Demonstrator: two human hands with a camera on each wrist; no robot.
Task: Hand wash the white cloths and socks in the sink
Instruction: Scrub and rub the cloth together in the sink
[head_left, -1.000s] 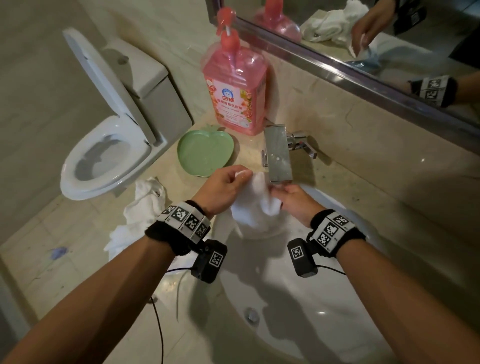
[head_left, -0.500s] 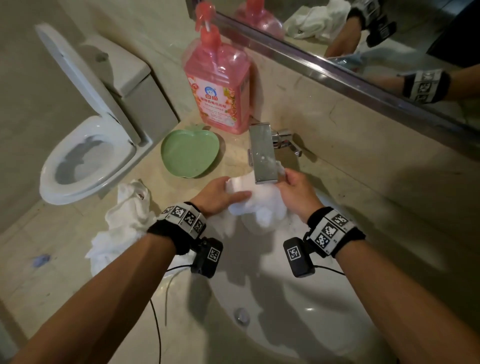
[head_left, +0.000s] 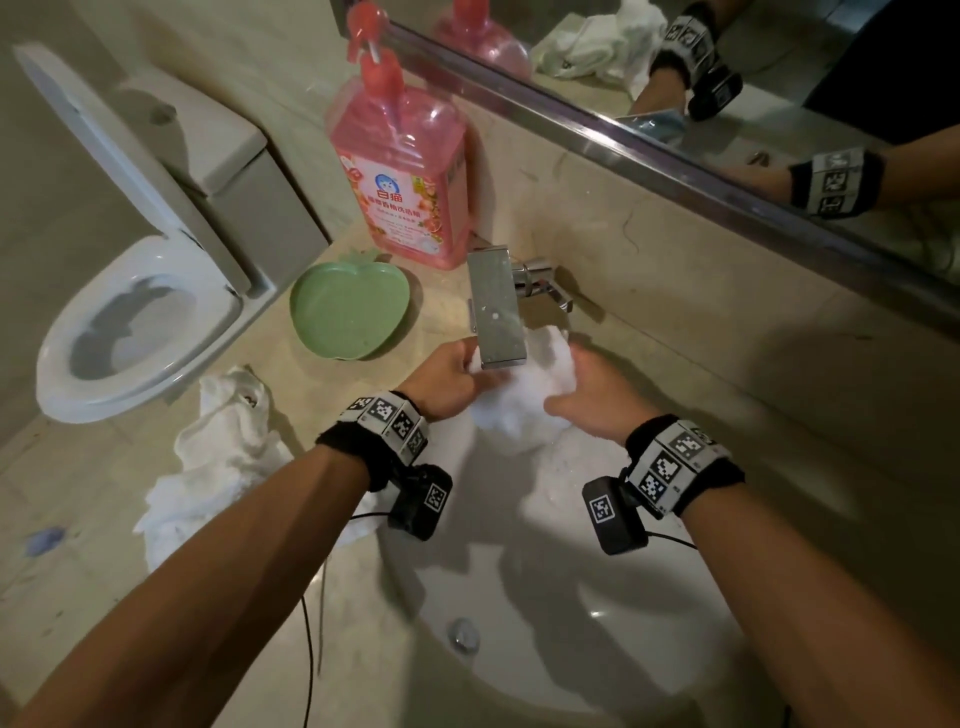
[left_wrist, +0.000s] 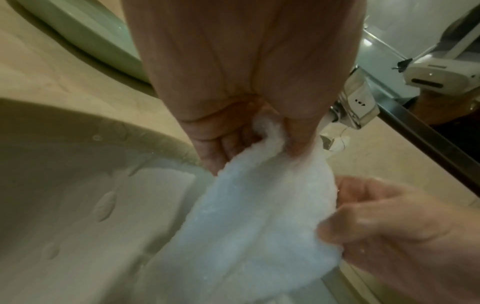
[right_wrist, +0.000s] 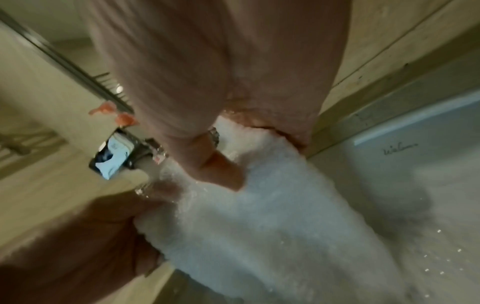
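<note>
A wet white cloth hangs bunched over the white sink, right under the steel faucet spout. My left hand grips its upper left edge, thumb and curled fingers pinching the fabric. My right hand holds the cloth's right side, thumb pressed into the wet cloth. A heap of other white cloths and socks lies on the counter left of the sink.
A pink pump bottle of detergent stands behind the faucet, with a green apple-shaped dish beside it. An open toilet is at far left. The mirror runs along the back wall. The drain lies in the basin.
Both hands have carried the cloth back toward the wall, up under the faucet spout. The cloth is more bunched between them than a second ago.
</note>
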